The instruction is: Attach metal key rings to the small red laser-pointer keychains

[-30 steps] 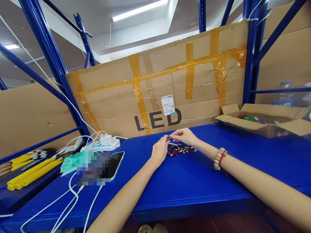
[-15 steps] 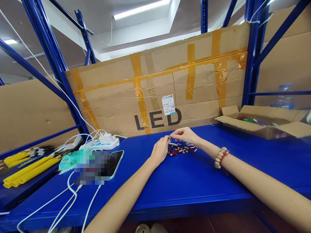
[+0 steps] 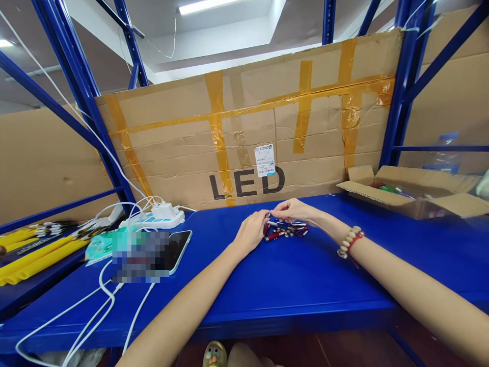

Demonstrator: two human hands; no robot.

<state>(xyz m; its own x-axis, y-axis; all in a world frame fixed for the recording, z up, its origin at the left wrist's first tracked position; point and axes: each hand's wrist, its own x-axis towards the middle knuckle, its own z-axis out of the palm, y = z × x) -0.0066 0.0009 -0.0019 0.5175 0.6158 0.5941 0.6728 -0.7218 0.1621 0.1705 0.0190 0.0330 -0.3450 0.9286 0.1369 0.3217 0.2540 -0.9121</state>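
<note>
Hands point(image 3: 273, 220) before "LED" cardboard point(image 3: 248, 148)

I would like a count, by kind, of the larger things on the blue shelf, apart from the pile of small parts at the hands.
Phone: 1
Power strip: 1
Open carton: 1
Green packet: 1
Total: 4
The small parts between the left hand and right hand are too small to count.
</note>
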